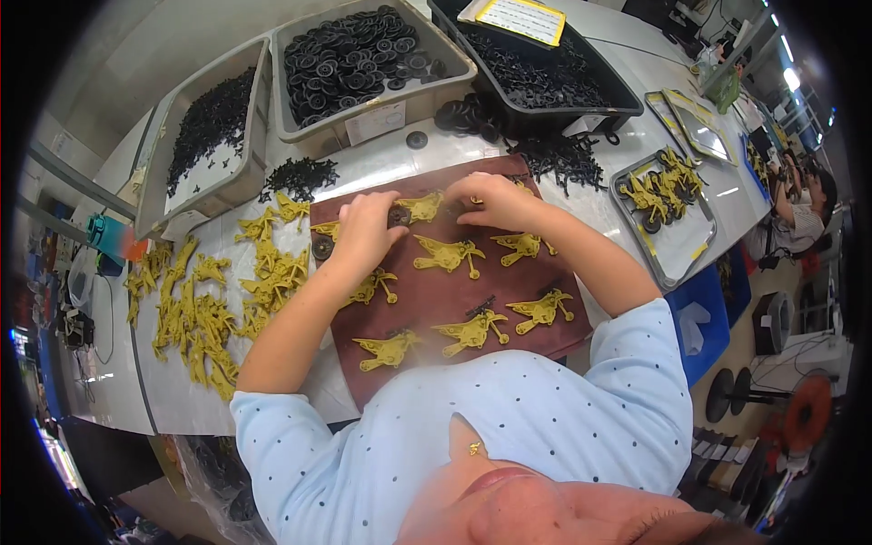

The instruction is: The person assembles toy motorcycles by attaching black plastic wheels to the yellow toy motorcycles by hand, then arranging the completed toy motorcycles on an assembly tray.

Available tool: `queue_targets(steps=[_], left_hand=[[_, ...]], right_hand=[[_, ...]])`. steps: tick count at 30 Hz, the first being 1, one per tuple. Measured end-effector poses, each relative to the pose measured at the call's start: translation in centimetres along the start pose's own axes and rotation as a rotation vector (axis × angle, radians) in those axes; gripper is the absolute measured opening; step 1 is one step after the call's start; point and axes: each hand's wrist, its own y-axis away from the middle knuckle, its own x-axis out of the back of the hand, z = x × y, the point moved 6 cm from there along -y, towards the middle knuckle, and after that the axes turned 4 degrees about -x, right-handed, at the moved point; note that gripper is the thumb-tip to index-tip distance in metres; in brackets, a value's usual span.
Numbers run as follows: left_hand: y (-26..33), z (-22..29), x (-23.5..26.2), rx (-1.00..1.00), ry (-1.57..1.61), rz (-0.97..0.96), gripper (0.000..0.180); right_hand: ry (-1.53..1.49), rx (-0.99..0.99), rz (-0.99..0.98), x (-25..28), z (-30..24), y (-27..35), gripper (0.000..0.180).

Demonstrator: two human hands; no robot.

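A brown mat [509, 345] lies on the white table with several yellow plastic plane-shaped parts [449, 255] laid out on it in rows. My left hand [365, 229] presses on a yellow part with a black wheel [398, 216] at the mat's far edge. My right hand [495, 200] rests fingers-down on the same yellow part [423, 207] from the right. Another black wheel [322, 247] sits on a part at the mat's left edge.
A heap of loose yellow parts [204, 313] lies left of the mat. Behind stand grey bins of small black pieces [211, 118], black wheels [354, 54] and a black bin [545, 77]. A metal tray [672, 245] with finished parts is at right. Another person [804, 204] works far right.
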Motion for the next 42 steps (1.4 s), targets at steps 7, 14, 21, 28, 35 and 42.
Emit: queue_targets(steps=[7,14,21,28,35,42], left_hand=[[1.9,0.1,-0.5,-0.060,-0.067,0.058,0.044],[1.7,0.6,0.1,-0.079,-0.080,0.139,0.040],[2.0,0.3,-0.6,-0.082,-0.083,0.114,0.039],[2.1,0.5,-0.7,-0.096,-0.043,0.106,0.038],[2.3,0.8,-1.0,-0.110,-0.068,0.084,0.036],[1.7,0.7,-1.0,-0.090,-0.109,0.099,0.038]], right_hand=[[0.197,0.091,0.031,-1.6,0.3,-0.1,0.032],[0.261,0.144,0.084,-1.3,-0.1,-0.3,0.035],[0.300,0.140,0.041,-2.3,0.3,-0.1,0.034],[0.338,0.132,0.070,-2.2,-0.2,0.0,0.034],[0.308,0.143,0.101,-2.3,-0.1,0.2,0.033],[0.270,0.045,0.123,-1.5,-0.2,-0.4,0.031]])
